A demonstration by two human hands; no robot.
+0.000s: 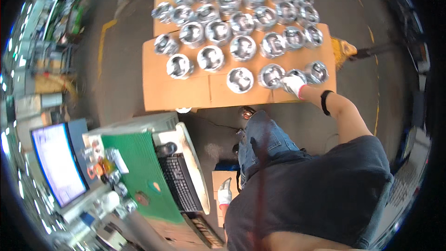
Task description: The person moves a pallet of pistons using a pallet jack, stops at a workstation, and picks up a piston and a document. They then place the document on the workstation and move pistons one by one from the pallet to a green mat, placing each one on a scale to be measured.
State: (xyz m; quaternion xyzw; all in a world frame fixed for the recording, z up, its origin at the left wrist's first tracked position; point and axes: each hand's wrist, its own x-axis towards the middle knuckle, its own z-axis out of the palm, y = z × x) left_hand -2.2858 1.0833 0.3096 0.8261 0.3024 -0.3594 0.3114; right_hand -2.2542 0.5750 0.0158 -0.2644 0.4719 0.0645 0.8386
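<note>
My right hand [293, 84], in a white glove with a pink cuff, reaches to the near right edge of the cardboard-covered surface. Its fingers are closed on a shiny metal piston [296, 73], which the glove partly covers. Close on either side stand two more pistons, one to the left [271, 76] and one to the right [317, 72]. My left hand [225, 192], gloved as well, hangs low beside my body near a cardboard box [218, 179]. Its fingers are stretched out and hold nothing.
Several rows of pistons [243, 48] cover the cardboard sheets [176, 95]. A yellow pallet-jack part [343, 51] sticks out at the right. To the left is a desk with a green mat [134, 172], a keyboard [179, 183], a mouse [166, 148] and a monitor [59, 163].
</note>
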